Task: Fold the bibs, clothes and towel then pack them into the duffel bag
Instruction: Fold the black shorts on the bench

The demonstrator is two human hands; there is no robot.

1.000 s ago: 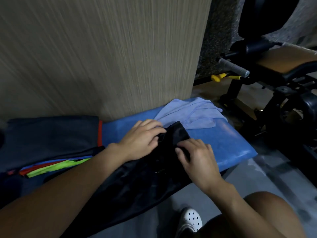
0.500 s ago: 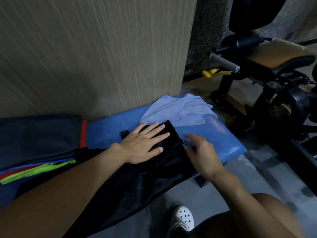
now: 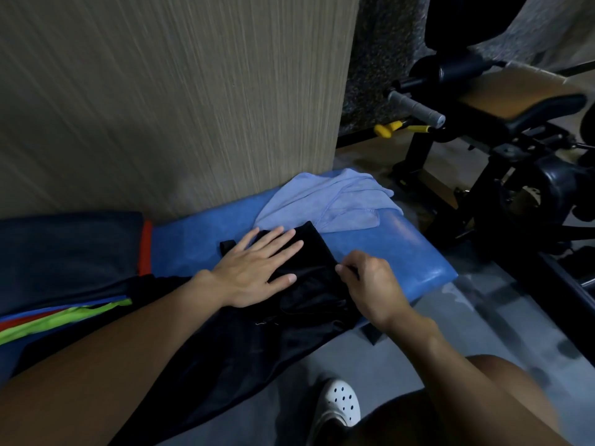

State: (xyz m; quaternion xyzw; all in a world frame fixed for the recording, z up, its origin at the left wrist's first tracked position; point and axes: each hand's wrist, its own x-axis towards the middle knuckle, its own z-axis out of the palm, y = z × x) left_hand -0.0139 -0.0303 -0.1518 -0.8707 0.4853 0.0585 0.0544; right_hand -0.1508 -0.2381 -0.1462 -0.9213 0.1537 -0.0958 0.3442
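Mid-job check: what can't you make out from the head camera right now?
- Black garment: lower part hidden under the left forearm and cut by the bottom edge; too dark to name its type.
- Coloured stack: cut by the left edge; count unclear.
- Dark red-trimmed item: cut off left; possibly the duffel bag, unsure.

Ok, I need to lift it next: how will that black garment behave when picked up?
Probably floppy: the black garment drapes limply off the blue bench. Likely light and slippery, given its sheen. Its fold may fall open without the left hand pressing it.
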